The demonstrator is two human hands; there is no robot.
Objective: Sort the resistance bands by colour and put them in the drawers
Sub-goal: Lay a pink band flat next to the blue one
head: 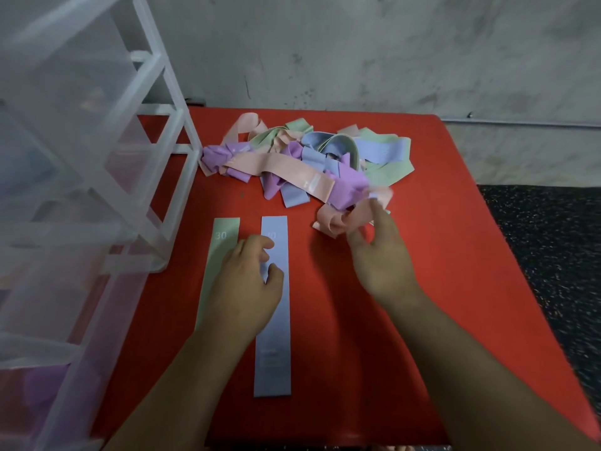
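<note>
Head view is showing a red table [422, 288] where the sorting is going on. Near its far edge a tangled heap of pink, green, blue and purple elastic resistance bands [309, 154] is lying, not yet sorted. Closer to the near edge, a flat pale green resistance band [221, 242] printed 30 and a flat pale blue resistance band [273, 353] printed 20 are lying straight, side by side with a narrow gap. I think they are serving as starting rows, so that each colour is getting its own place. The left hand [250, 281] is resting over both, its curled fingers and thumb pinching the blue one, probably to keep it flat. The right hand [380, 255] is gripping a crumpled pale pink resistance band [338, 219] at the near right side of the heap, seemingly to free it; this part is blurred. A tall translucent plastic drawer unit [97, 157] is standing along the left edge, within reach for later, and something purple is showing through a lower drawer.
</note>
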